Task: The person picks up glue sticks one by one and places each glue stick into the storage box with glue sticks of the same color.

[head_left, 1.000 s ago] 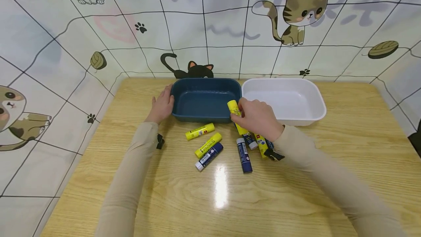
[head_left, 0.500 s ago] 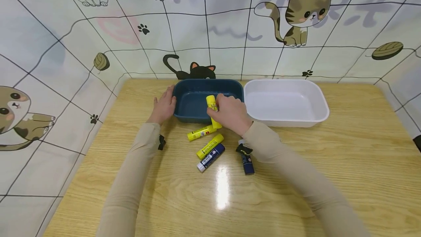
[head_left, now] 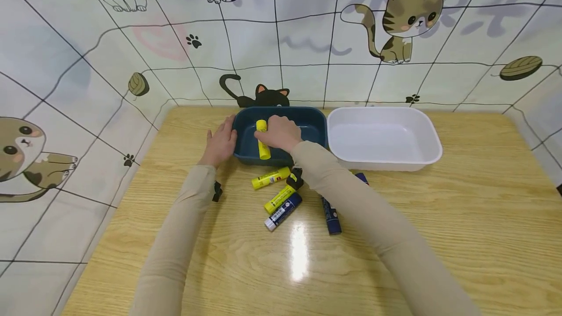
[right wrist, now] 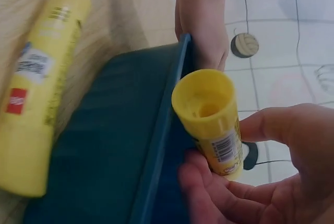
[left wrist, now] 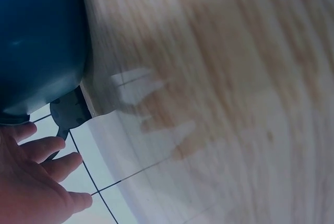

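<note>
My right hand point(head_left: 282, 132) pinches a yellow glue stick point(head_left: 263, 140) over the dark blue bin point(head_left: 311, 116). The right wrist view shows this glue stick point(right wrist: 211, 125) between thumb and fingers, its hollow end facing the camera, beside the bin's rim point(right wrist: 162, 130). At the bin's left end rests my left hand point(head_left: 221, 144), fingers straight against its outer wall; the left wrist view shows these fingers point(left wrist: 44, 151) spread. Before the bin lie a yellow glue stick point(head_left: 270, 178), another yellow glue stick point(head_left: 278, 200) and a navy glue stick with a white end point(head_left: 283, 212).
A white bin point(head_left: 384, 138) stands right of the blue one. Another navy glue stick point(head_left: 332, 216) lies partly under my right forearm, which hides more sticks point(head_left: 362, 178) behind it. A cat-print sheet point(head_left: 307, 38) rises behind the wooden table point(head_left: 483, 199).
My right hand has carried the yellow glue stick leftward from the pile near the white bin to over the blue bin. My left hand has stayed at the blue bin's end.
</note>
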Motion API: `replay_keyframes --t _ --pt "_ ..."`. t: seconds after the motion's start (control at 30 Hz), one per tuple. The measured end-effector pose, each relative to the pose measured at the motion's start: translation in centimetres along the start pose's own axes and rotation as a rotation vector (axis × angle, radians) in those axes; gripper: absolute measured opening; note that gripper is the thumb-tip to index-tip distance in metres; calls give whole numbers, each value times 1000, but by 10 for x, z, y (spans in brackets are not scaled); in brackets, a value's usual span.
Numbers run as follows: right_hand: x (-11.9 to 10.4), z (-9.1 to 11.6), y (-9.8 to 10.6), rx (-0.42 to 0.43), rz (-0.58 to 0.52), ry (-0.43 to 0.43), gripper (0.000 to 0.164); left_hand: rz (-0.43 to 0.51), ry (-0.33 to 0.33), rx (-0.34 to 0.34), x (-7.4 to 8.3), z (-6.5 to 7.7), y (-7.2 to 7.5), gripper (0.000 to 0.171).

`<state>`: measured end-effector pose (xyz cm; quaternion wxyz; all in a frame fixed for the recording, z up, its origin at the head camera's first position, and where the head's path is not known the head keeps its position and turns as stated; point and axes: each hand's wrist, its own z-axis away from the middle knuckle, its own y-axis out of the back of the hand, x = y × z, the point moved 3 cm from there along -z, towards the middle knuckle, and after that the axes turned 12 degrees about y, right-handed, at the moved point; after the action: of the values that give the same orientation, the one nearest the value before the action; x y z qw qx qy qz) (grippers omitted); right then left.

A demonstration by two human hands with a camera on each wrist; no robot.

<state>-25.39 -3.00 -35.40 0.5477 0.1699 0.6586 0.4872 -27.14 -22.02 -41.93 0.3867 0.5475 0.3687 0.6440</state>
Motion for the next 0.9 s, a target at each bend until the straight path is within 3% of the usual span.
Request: replay_keyframes --t 0.3,0.57,0.67,0.8,0.9 --pt "2 -24 -3 -132 -64 -62 37 -16 -4 31 0 2 -4 52" --pt "19 -42 2 -357 33 -118 31 -85 -21 68 6 1 -7 52" --pt "23 -53 -3 -383 47 -127 31 -105 -15 79 6 2 -5 51" --pt "32 -72 -16 -387 -18 -133 36 -114 -5 95 4 2 -1 51" --pt "30 -72 -16 -383 -61 -138 45 -119 -1 99 2 1 2 51"
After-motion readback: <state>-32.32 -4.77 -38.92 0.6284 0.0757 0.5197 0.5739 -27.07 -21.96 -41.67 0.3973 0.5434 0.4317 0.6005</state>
